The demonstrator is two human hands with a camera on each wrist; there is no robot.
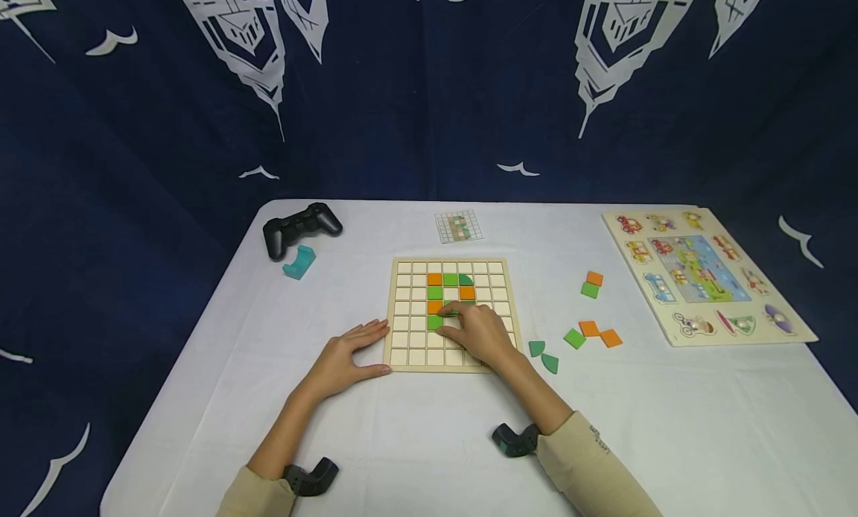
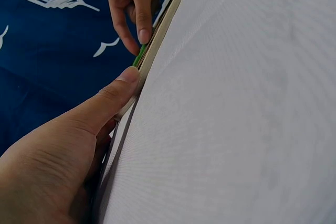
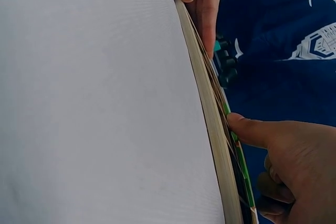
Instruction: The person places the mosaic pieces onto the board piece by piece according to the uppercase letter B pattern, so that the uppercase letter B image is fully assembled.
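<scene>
A wooden grid board [image 1: 410, 359] lies on the table, with orange, light green and dark green pieces set in its middle cells. My right hand [image 1: 477, 331] reaches over the board, thumb and index finger at opposite edges of a light green square tile [image 1: 434, 322] low in the left coloured column. Just above that tile sits an orange square tile [image 1: 434, 307]. The hand covers some cells to the right. At the board's left edge, my left hand [image 1: 342, 360] rests with fingers extended and its thumb [image 2: 127, 75] against the near corner.
A small printed pattern card [image 1: 459, 226] lies behind the board. Loose orange squares [image 1: 589, 328], green squares [image 1: 574, 338] and dark green quarter-round pieces [image 1: 550, 363] are to the right. A picture puzzle [image 1: 704, 278] lies far right; a black game controller [image 1: 302, 229] and teal piece [image 1: 299, 263] back left.
</scene>
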